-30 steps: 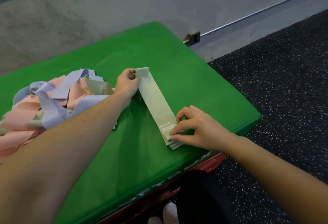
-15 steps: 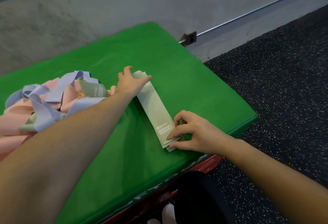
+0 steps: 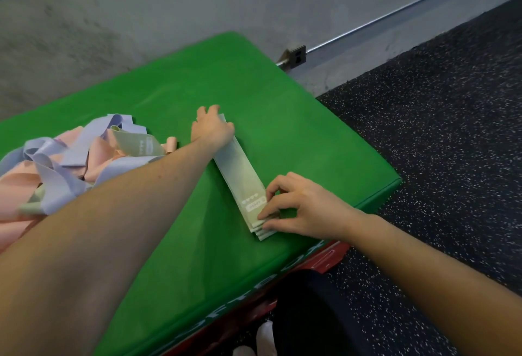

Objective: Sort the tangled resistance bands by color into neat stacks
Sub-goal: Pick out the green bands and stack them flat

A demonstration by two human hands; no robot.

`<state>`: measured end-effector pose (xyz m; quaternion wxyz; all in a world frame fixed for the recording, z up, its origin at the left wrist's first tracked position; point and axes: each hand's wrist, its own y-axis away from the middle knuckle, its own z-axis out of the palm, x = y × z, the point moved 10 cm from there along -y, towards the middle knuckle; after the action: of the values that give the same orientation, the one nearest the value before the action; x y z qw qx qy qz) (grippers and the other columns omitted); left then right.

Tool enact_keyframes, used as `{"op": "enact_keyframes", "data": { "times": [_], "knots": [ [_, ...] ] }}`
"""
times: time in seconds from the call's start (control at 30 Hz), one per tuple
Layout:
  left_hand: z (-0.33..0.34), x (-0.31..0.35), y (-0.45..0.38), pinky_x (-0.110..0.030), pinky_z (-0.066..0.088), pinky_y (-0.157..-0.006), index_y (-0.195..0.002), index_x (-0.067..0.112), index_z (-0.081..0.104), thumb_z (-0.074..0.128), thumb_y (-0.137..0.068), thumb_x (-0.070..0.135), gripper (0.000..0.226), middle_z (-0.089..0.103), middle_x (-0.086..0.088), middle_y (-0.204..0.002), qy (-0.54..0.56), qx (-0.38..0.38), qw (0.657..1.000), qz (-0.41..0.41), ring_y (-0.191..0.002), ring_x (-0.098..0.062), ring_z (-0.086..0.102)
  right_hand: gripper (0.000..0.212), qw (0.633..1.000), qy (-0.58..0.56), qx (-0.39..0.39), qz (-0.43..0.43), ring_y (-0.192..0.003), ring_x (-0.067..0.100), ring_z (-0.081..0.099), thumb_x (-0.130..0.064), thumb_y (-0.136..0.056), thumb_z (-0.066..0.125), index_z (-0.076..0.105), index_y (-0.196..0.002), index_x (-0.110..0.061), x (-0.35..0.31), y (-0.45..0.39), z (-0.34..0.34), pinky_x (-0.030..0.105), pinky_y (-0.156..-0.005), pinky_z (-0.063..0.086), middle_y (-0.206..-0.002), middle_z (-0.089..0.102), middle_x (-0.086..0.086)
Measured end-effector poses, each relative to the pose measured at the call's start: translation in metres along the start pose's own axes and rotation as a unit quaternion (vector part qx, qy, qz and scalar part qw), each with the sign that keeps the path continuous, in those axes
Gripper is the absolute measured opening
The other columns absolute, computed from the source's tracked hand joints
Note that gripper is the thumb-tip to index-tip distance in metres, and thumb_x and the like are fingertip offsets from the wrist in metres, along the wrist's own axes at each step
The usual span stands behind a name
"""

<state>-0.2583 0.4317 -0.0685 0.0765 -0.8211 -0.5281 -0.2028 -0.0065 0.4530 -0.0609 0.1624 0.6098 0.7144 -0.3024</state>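
left hand (image 3: 211, 129) flat, right hand (image 3: 303, 206) pinching | green band stack (image 3: 243, 177)

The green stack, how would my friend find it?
Look at the bright green pad. The green stack lies flat between the left hand and right hand. Unlike the tangled pile, it is straight, neat and one colour.

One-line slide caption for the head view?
Both hands square up a stack of pale green bands beside the unsorted tangle on the green mat.

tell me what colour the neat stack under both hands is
Pale sage green stack, with a small white label near its front end; head view.
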Motion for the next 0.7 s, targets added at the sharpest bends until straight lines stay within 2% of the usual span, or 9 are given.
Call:
{"op": "enact_keyframes", "data": {
  "times": [0.13,0.2,0.3,0.37,0.43,0.5,0.57,0.63,0.7],
  "knots": [
    [-0.003,-0.003,0.005,-0.054,0.038,-0.114,-0.157,0.027,0.024,0.053,-0.098,0.027,0.066,0.001,-0.004,-0.168,0.044,-0.009,0.999,0.002,-0.142,-0.038,0.038,0.028,1.0,0.018,-0.012,0.008,-0.097,0.006,0.047,-0.054,-0.088,0.064,0.074,-0.107,-0.035,-0.003,0.0,0.002,0.03,-0.088,0.046,-0.104,0.056,-0.015],
    [-0.013,0.0,0.012,-0.049,0.031,-0.119,-0.156,0.024,0.028,0.055,-0.098,0.027,0.064,0.001,-0.004,-0.168,0.053,0.009,0.998,0.021,-0.146,-0.035,0.032,0.032,1.0,0.026,-0.002,0.014,-0.099,0.007,0.048,-0.056,-0.087,0.063,0.072,-0.111,-0.037,-0.007,-0.001,-0.002,0.029,-0.09,0.045,-0.106,0.056,-0.015],
    [-0.033,0.004,0.03,-0.033,0.03,-0.111,-0.15,0.019,0.038,0.055,-0.098,0.022,0.055,0.007,-0.003,-0.166,0.074,0.027,0.995,0.061,-0.148,-0.026,0.028,0.033,0.999,0.002,0.02,0.043,-0.101,0.005,0.048,-0.054,-0.087,0.064,0.07,-0.115,-0.037,-0.013,-0.004,-0.013,0.024,-0.091,0.042,-0.106,0.056,-0.018],
    [-0.048,0.003,0.045,-0.032,0.033,-0.109,-0.145,0.019,0.044,0.056,-0.096,0.024,0.051,0.014,-0.002,-0.164,0.081,0.034,0.991,0.097,-0.143,-0.023,0.033,0.029,0.998,-0.021,0.022,0.052,-0.101,0.003,0.049,-0.05,-0.089,0.063,0.07,-0.114,-0.036,-0.022,-0.009,-0.016,0.024,-0.091,0.042,-0.104,0.056,-0.02],
    [-0.062,-0.003,0.064,-0.035,0.04,-0.106,-0.141,0.02,0.048,0.057,-0.096,0.026,0.046,0.019,0.0,-0.161,0.084,0.033,0.988,0.129,-0.13,-0.02,0.046,0.023,0.998,-0.033,0.02,0.053,-0.099,-0.001,0.05,-0.045,-0.092,0.062,0.07,-0.111,-0.034,-0.034,-0.015,-0.016,0.02,-0.088,0.041,-0.101,0.057,-0.022],
    [-0.077,-0.014,0.087,-0.03,0.042,-0.095,-0.137,0.02,0.052,0.058,-0.097,0.025,0.04,0.025,0.0,-0.158,0.083,0.047,0.984,0.153,-0.111,-0.019,0.054,0.019,0.998,-0.035,0.01,0.053,-0.097,-0.004,0.05,-0.04,-0.095,0.062,0.07,-0.111,-0.034,-0.047,-0.022,-0.011,0.012,-0.081,0.037,-0.1,0.057,-0.023],
    [-0.094,-0.026,0.114,-0.031,0.041,-0.095,-0.129,0.02,0.058,0.06,-0.096,0.021,0.034,0.034,0.0,-0.153,0.087,0.075,0.975,0.191,-0.114,-0.023,0.055,0.018,0.998,-0.034,0.001,0.053,-0.096,-0.002,0.052,-0.037,-0.096,0.062,0.069,-0.112,-0.034,-0.06,-0.028,-0.005,0.01,-0.078,0.038,-0.101,0.06,-0.017],
    [-0.105,-0.046,0.138,-0.031,0.04,-0.101,-0.122,0.019,0.062,0.06,-0.095,0.016,0.028,0.041,0.001,-0.148,0.086,0.082,0.967,0.224,-0.124,-0.019,0.05,0.017,0.998,-0.037,0.001,0.049,-0.094,0.003,0.056,-0.032,-0.096,0.063,0.071,-0.111,-0.031,-0.074,-0.037,0.002,0.015,-0.079,0.043,-0.099,0.061,-0.013],
    [-0.115,-0.068,0.162,-0.032,0.04,-0.103,-0.116,0.018,0.065,0.061,-0.093,0.013,0.024,0.047,0.0,-0.144,0.066,0.083,0.961,0.254,-0.127,-0.018,0.048,0.017,0.998,-0.04,-0.004,0.047,-0.091,0.007,0.058,-0.029,-0.095,0.065,0.072,-0.11,-0.026,-0.089,-0.046,0.013,0.019,-0.079,0.046,-0.098,0.062,-0.009]
  ]
}}
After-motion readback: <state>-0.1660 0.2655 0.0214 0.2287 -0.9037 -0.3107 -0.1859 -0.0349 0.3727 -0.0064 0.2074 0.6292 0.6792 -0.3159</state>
